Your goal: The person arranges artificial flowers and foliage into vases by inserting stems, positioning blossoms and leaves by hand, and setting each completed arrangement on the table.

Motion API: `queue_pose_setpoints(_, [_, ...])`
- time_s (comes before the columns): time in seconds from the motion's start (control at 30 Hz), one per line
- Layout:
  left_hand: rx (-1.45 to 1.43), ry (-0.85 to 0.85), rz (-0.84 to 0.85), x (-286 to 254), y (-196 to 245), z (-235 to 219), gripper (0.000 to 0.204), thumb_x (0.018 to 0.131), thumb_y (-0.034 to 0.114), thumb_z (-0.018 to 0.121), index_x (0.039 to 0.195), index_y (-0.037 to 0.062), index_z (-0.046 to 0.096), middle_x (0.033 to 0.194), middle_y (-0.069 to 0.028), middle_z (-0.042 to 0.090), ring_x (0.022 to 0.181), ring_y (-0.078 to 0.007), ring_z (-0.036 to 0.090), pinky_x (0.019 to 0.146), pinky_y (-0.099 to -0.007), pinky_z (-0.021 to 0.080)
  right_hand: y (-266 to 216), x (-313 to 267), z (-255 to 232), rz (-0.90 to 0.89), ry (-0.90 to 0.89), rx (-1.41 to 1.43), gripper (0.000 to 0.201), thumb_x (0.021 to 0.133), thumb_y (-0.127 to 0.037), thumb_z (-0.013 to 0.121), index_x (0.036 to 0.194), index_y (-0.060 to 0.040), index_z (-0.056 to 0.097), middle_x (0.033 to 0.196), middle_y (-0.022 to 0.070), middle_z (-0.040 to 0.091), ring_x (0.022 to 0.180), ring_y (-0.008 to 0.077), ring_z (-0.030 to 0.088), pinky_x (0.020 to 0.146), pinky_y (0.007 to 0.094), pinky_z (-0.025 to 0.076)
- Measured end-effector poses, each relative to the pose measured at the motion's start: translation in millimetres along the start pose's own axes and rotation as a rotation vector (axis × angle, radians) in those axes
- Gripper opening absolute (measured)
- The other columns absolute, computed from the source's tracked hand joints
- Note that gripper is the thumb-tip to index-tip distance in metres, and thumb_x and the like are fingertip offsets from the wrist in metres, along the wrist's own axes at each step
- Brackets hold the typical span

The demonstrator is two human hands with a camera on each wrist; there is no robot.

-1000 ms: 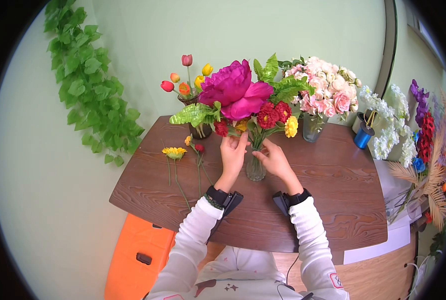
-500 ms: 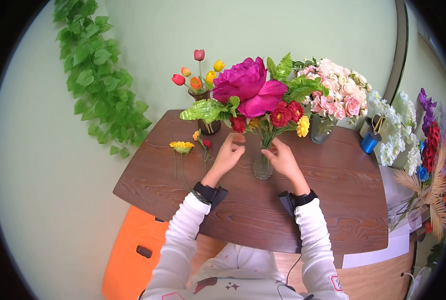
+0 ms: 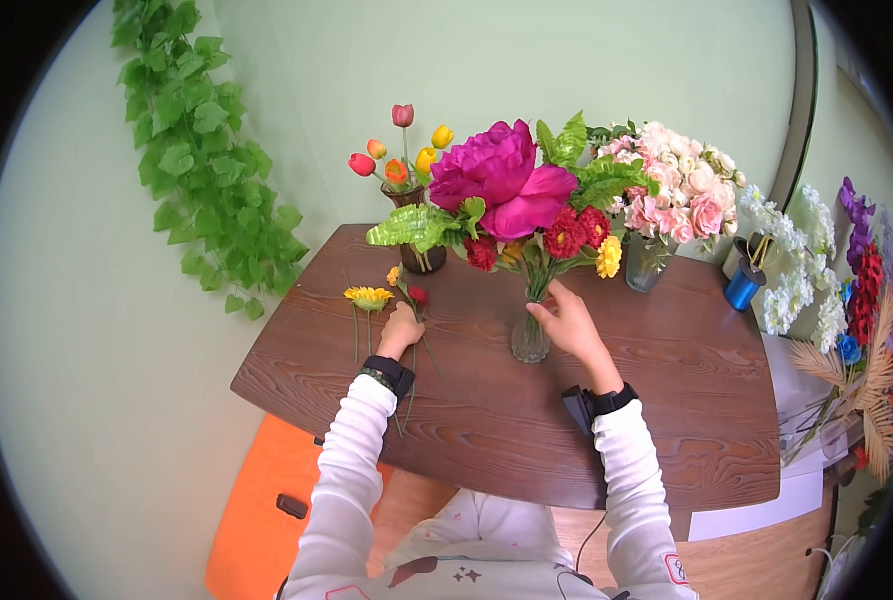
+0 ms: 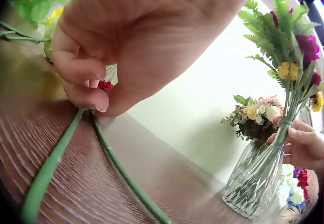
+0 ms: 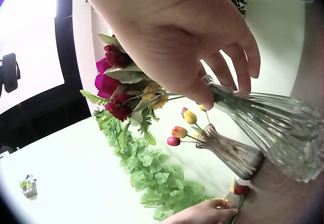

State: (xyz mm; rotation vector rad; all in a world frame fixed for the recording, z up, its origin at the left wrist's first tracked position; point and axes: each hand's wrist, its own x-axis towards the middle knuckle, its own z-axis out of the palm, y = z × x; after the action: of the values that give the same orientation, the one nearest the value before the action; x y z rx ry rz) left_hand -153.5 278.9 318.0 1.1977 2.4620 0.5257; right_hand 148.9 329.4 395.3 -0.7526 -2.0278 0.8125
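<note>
My left hand (image 3: 401, 330) is low over the table's left part, its thumb and fingertips pinching the thin green stems (image 4: 49, 171) of a small red flower (image 3: 418, 295). Beside it lies a yellow sunflower (image 3: 369, 298), and a small orange-yellow flower (image 3: 394, 275) lies behind. At the table's middle a clear glass vase (image 3: 530, 345) stands upright with a big magenta peony (image 3: 506, 180), red and yellow blooms and green fern leaves. My right hand (image 3: 570, 322) holds this vase at its neck, the thumb in front and fingers behind.
Behind stand a dark vase of tulips (image 3: 422, 258) and a glass vase of pink roses (image 3: 648, 265). A blue spool (image 3: 743, 287) sits near the right edge of the brown table (image 3: 666, 420). More flowers (image 3: 866, 290) stand beyond it; ivy (image 3: 196, 150) hangs at left.
My left hand has left the bouquet, moved left and down, and taken hold of the small flower's stems. My right hand has stayed at the vase neck. The head view has shifted slightly.
</note>
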Motion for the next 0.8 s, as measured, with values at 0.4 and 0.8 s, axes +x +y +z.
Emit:
queue_pose_setpoints(0.4, [-0.223,0.005,0.218,-2.1,-0.4,-10.3,0.018,0.083,0.018,0.054,0.084,-0.0004,0.056,0.058,-0.0012,0.051,0.049,-0.0091,0.050,0.044,-0.0249,0.044,-0.7,-0.3,0.1,-0.003,-0.003,-0.020,0.037,0.077,-0.012,0.061,0.111,-0.0045,0.050,0.088,0.0162,0.061,0.079,0.0304,0.059,0.071,0.0377,0.046])
queue_pose_setpoints(0.8, [-1.129,-0.590,0.432,-108.5,50.6,-40.0,0.024,0.094,0.027,0.041,0.097,0.0049,0.049,0.092,-0.0091,0.061,0.065,-0.0070,0.057,0.053,-0.0178,0.045,0.0,0.1,0.7,0.009,-0.005,-0.038,0.036,0.077,-0.012,0.060,0.111,-0.0052,0.050,0.089,0.0161,0.061,0.080,0.0311,0.059,0.071,0.0386,0.046])
